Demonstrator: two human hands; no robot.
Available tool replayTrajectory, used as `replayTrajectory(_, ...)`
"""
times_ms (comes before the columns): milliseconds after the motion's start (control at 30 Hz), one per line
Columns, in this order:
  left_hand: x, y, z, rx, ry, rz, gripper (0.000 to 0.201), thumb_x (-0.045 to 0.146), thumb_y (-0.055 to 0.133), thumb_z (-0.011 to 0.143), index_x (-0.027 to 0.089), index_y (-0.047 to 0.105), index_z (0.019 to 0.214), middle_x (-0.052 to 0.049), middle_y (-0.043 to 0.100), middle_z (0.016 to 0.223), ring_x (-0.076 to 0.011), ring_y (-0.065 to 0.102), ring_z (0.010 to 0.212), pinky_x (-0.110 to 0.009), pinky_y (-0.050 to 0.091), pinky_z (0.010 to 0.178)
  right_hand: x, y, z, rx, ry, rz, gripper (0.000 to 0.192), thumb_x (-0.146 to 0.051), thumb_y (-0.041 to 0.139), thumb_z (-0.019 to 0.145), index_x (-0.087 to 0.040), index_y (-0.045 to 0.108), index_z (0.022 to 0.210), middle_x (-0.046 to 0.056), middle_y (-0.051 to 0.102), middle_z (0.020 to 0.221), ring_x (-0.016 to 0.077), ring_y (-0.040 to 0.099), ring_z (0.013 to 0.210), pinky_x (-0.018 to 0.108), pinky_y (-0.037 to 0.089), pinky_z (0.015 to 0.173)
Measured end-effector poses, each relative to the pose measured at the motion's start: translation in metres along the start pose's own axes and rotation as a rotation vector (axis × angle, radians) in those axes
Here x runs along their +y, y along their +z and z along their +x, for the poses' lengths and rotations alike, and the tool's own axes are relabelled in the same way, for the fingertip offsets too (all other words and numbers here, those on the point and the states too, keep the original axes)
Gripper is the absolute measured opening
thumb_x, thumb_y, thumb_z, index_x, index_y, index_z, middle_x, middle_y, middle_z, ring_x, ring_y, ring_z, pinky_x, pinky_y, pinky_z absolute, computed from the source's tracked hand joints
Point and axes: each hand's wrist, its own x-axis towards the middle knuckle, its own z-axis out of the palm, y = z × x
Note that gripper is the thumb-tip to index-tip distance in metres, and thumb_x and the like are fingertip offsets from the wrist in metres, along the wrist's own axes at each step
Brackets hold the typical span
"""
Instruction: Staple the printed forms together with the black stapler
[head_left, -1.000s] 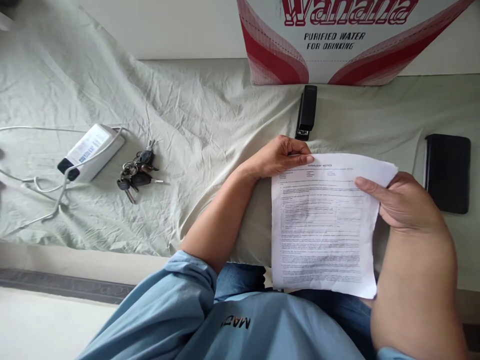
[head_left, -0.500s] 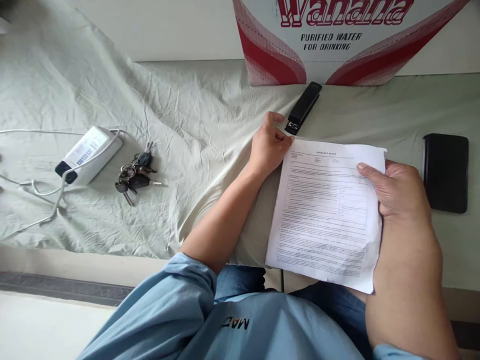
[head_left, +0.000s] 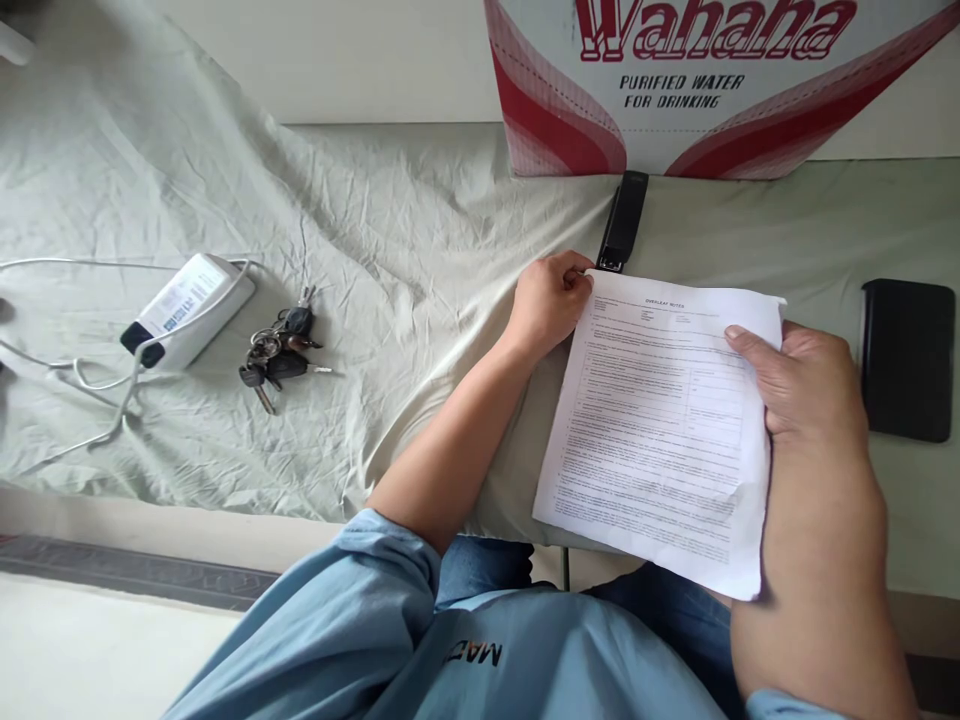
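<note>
Printed sheets of paper, headed "Overleaf Notes", are held in front of me over the table's near edge. My right hand grips their right side, thumb on top and the other fingers hidden beneath. At the top left corner, my left hand is closed with its fingertips pinching the paper. Just beyond that corner a black stapler lies on the cloth, its near end close to my left fingers and the paper's top edge. How many sheets there are I cannot tell.
A red and white water carton stands behind the stapler. To the right lies a black phone-like slab. On the left are a bunch of keys and a white box-shaped device with cables, all on a wrinkled pale green cloth.
My left fingers, raised near the stapler before, have come down and closed on the paper's corner. The stapler has turned slightly more upright in view. The whole view has shifted a little.
</note>
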Motion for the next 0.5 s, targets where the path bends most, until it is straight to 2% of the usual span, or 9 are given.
replayTrajectory(100, 0.006, 0.004, -0.001, 0.046, -0.034, 0.023, 0.021, 0.003, 0.07, 0.1, 0.021, 0.076, 0.107, 0.005, 0.068, 0.075, -0.0169, 0.066, 0.075, -0.035, 0.052, 0.085, 0.0, 0.0, 0.003, -0.009, 0.017, 0.009, 0.035, -0.037, 0.098, 0.052, -0.022, 0.09, 0.082, 0.002, 0.086, 0.08, 0.0191, 0.073, 0.067, 0.031, 0.06, 0.058)
replayTrajectory(200, 0.014, 0.008, -0.004, 0.099, -0.053, 0.09, 0.033, -0.006, 0.07, 0.098, 0.025, 0.067, 0.108, 0.008, 0.061, 0.071, -0.0182, 0.064, 0.073, -0.037, 0.05, 0.085, -0.002, 0.001, 0.005, 0.005, 0.025, -0.024, 0.034, -0.037, 0.097, 0.052, -0.021, 0.089, 0.08, 0.002, 0.084, 0.078, 0.0181, 0.07, 0.064, 0.03, 0.057, 0.054)
replayTrajectory(300, 0.016, 0.01, -0.008, 0.127, -0.014, 0.127, 0.041, -0.011, 0.065, 0.096, 0.028, 0.061, 0.106, 0.009, 0.055, 0.071, -0.0189, 0.058, 0.072, -0.038, 0.049, 0.084, -0.006, 0.003, 0.004, 0.03, 0.018, -0.065, 0.031, -0.038, 0.096, 0.054, -0.022, 0.089, 0.079, 0.003, 0.084, 0.078, 0.0183, 0.069, 0.064, 0.029, 0.053, 0.052)
replayTrajectory(400, 0.016, 0.01, -0.01, 0.105, 0.016, 0.106, 0.042, -0.012, 0.062, 0.096, 0.03, 0.058, 0.101, 0.007, 0.06, 0.077, -0.0183, 0.056, 0.074, -0.039, 0.05, 0.085, -0.008, 0.002, 0.004, 0.04, -0.017, -0.102, 0.031, -0.039, 0.095, 0.058, -0.022, 0.092, 0.084, 0.004, 0.087, 0.082, 0.0194, 0.071, 0.067, 0.031, 0.056, 0.056)
replayTrajectory(500, 0.017, 0.008, -0.01, 0.096, -0.019, 0.084, 0.041, -0.01, 0.064, 0.099, 0.03, 0.058, 0.104, 0.006, 0.067, 0.081, -0.0176, 0.059, 0.077, -0.039, 0.052, 0.088, -0.007, 0.0, 0.005, 0.038, -0.041, -0.134, 0.034, -0.041, 0.094, 0.061, -0.021, 0.095, 0.088, 0.004, 0.088, 0.084, 0.0191, 0.072, 0.068, 0.031, 0.056, 0.058)
